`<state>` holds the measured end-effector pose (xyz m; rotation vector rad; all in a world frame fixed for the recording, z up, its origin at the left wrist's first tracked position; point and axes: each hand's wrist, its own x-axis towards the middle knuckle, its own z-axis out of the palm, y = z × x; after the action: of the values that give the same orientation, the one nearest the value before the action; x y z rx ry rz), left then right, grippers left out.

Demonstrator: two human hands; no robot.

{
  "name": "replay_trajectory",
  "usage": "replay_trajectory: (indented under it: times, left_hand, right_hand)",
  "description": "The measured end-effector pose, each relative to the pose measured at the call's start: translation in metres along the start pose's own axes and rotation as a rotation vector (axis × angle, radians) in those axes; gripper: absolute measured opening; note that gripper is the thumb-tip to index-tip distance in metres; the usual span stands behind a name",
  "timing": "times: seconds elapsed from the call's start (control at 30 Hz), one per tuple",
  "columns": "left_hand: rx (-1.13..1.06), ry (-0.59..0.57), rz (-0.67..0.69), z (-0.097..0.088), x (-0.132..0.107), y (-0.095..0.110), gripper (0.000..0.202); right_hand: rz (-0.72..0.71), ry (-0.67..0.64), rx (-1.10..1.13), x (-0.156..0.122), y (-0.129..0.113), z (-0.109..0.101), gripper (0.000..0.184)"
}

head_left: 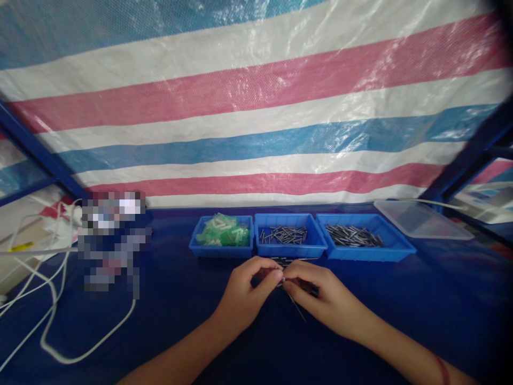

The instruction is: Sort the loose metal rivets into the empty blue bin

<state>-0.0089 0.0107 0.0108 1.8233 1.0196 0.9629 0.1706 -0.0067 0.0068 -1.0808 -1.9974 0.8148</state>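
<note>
My left hand (248, 286) and my right hand (323, 291) meet fingertip to fingertip over the table, just in front of the middle bin. Both are closed in a pinch. A small silvery piece shows between the fingertips, and a thin metal pin (297, 308) slants down toward me from there; my right fingertips seem to grip it. What my left fingers hold is too small to make out. Behind the hands lie several dark metal pins (294, 260) on the table, partly hidden by my fingers.
A row of blue bins holds green plastic packets (223, 230), short metal pins (285, 234) and longer metal pins (352, 235). A translucent lid (425, 219) lies at the right. White cables (54, 305) loop across the left, beside a blurred patch. A striped sheet (256, 123) hangs behind the blue table (168, 299).
</note>
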Motion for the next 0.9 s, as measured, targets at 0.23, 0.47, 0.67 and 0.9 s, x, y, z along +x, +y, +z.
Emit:
replay_trajectory:
  times: [0.23, 0.47, 0.67, 0.9]
  left_hand:
    - [0.008, -0.012, 0.009, 0.000, -0.001, 0.000, 0.011]
    - [0.034, 0.011, 0.044, 0.000, 0.000, 0.004, 0.009]
    - [0.080, 0.024, 0.057, -0.002, 0.000, 0.002, 0.011]
    - [0.320, -0.049, 0.136, 0.000, -0.001, -0.003, 0.014]
  right_hand:
    - [0.025, 0.019, 0.031, 0.000, 0.000, 0.001, 0.015]
    - [0.083, 0.076, 0.072, 0.000, 0.004, 0.002, 0.010]
    - [0.105, 0.149, 0.079, -0.001, 0.005, -0.003, 0.019]
    - [0.070, 0.282, -0.088, 0.003, 0.010, -0.032, 0.019]
